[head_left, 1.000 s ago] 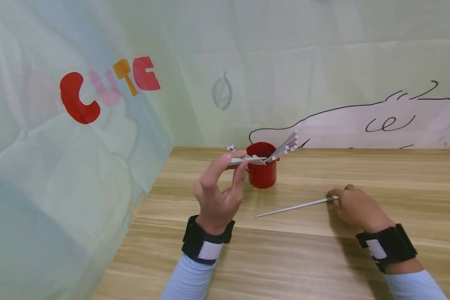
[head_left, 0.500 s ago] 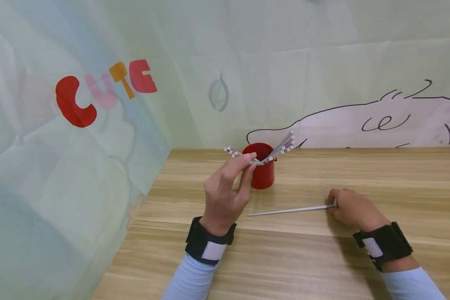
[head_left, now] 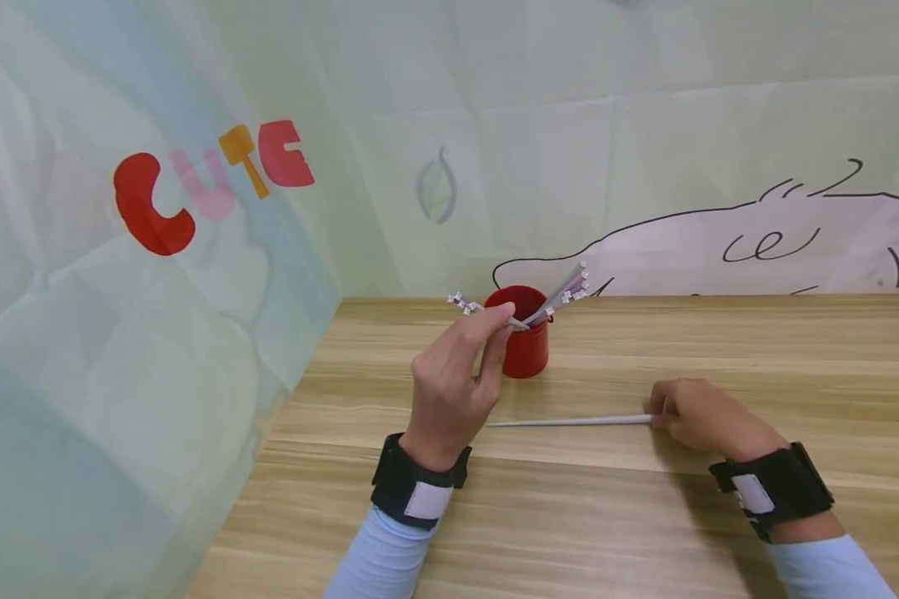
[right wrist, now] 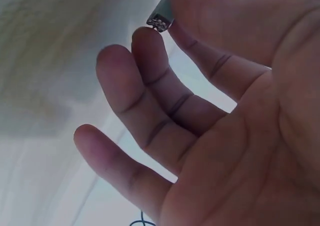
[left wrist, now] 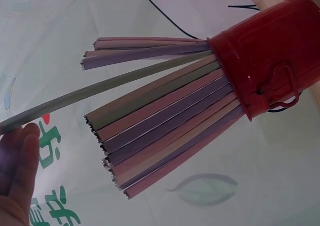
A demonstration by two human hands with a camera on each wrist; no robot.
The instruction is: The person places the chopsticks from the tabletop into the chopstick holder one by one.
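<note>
A small red bucket [head_left: 528, 359] stands on the table near the back wall, with pastel chopsticks leaning out on both sides. My left hand [head_left: 453, 391] is in front of the bucket's left rim. In the left wrist view its fingertips pinch a green chopstick [left wrist: 107, 83] by the thick end, and the thin end goes into the bucket. My right hand [head_left: 707, 420], to the right, pinches the thick end of a pale grey-green chopstick [head_left: 577, 421] low over the table. That chopstick points left, its thin tip reaching close to my left hand.
Several pink, purple, beige and green chopsticks [left wrist: 165, 121] fan out of the bucket. The wooden table [head_left: 644, 516] ends at a printed cloth backdrop [head_left: 389, 125] behind and at the left. A wire handle [left wrist: 290, 89] hangs on the bucket's side.
My left hand has moved right and in toward the bucket, with the chopstick it pinches. The right hand's chopstick has swung from slanting to nearly level.
</note>
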